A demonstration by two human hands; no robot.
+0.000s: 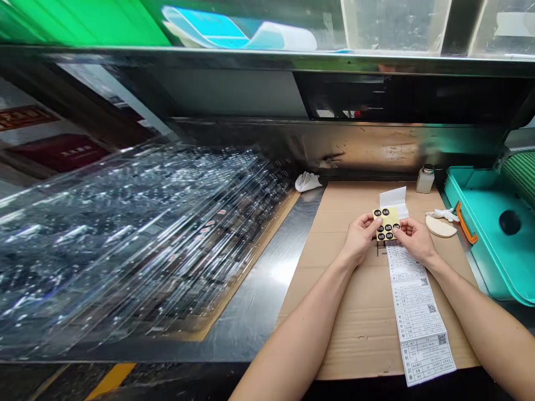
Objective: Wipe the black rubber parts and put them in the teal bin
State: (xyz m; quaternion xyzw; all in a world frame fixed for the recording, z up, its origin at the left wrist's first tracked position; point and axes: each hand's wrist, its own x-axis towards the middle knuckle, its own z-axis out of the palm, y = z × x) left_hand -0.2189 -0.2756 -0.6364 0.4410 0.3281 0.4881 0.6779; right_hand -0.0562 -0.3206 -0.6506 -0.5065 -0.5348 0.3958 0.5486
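A small yellow sheet of round black stickers (385, 220) is held up between my two hands. My left hand (360, 236) pinches its left edge, thumb on the front. On the right edge, the thumb and fingers of my right hand (414, 238) grip the same sheet. Beneath it a long strip of printed labels (420, 317) with QR codes lies on the flat cardboard (346, 267), running toward the table's front edge. A blank white piece of paper (393, 199) shows just behind the sticker sheet.
Clear plastic packaging (137, 239) covers the left side of the metal table (267, 295). A turquoise bin (493, 250) with an orange handle stands at right. A small bottle (425, 179), a round pale pad (441, 226) and a crumpled white glove-like item (308, 181) lie around the cardboard.
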